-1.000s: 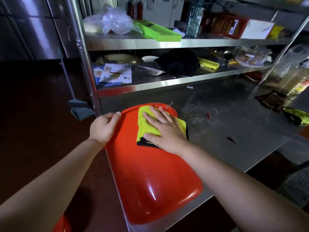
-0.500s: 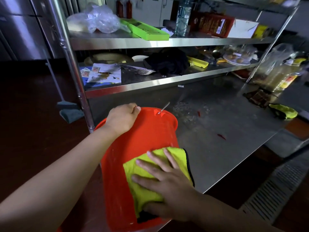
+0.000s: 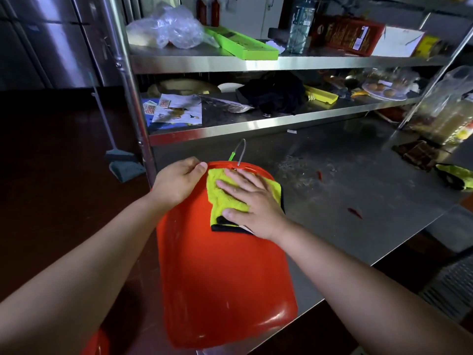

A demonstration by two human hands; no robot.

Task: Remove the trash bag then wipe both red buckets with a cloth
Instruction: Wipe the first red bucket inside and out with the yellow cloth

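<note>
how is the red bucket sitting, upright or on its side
On its side: the red bucket lies along the steel table, rim away and base toward the camera.

Red bucket [image 3: 225, 278] sideways, yellow cloth [image 3: 225, 198] atop

Pretty dim overall, with the floor [image 3: 51, 175] on the left nearly black and reddish-brown. Light seems to come from the far side up top, since the steel shelf edges [image 3: 256, 64] catch bright streaks and the tabletop [image 3: 358, 188] has a soft grey sheen. There's a small glare spot on the near corner of the red bucket [image 3: 225, 278]. Wide-angle bending is obvious: the shelf post [image 3: 130, 98] leans and both forearms balloon at the near corners. The far right clutter is soft and smeary, hard to make out.
</note>
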